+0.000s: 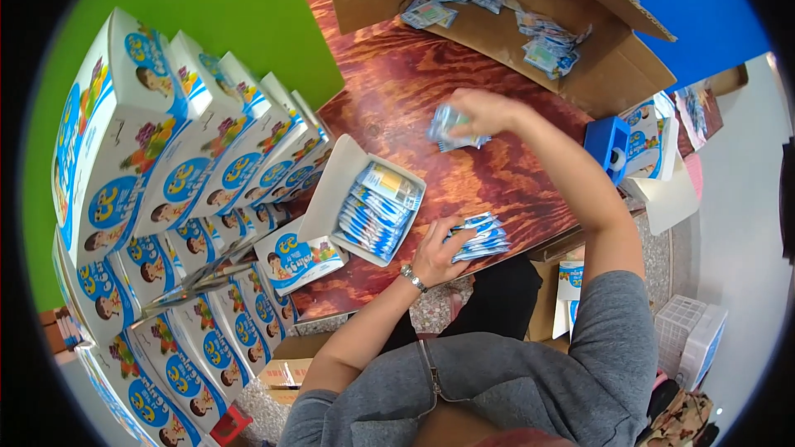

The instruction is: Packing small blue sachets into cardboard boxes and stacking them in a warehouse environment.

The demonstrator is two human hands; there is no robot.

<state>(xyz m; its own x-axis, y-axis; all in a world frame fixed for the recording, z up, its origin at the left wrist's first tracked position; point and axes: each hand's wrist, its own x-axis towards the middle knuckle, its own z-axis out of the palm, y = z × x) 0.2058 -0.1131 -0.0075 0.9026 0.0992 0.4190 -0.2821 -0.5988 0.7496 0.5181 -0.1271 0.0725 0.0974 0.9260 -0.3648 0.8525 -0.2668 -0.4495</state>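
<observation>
Two bare hands each had hold of small, flat, blue-and-white packets. The left hand [432, 255], partly curled, gripped the left end of a fanned stack of packets [487, 237] near the table's [530, 190] front edge, long sides running roughly left to right. The right hand [484, 112], blurred, was closed on a loose bunch [450, 126] farther out. An open white cardboard box [327, 190], holding a packet row [371, 219], stood just beside the left hand, the nearer one.

Grey short-sleeved top [530, 372], front zip [430, 368], silvery wristwatch [413, 278], apparently black trousers [507, 296], partly hidden
</observation>
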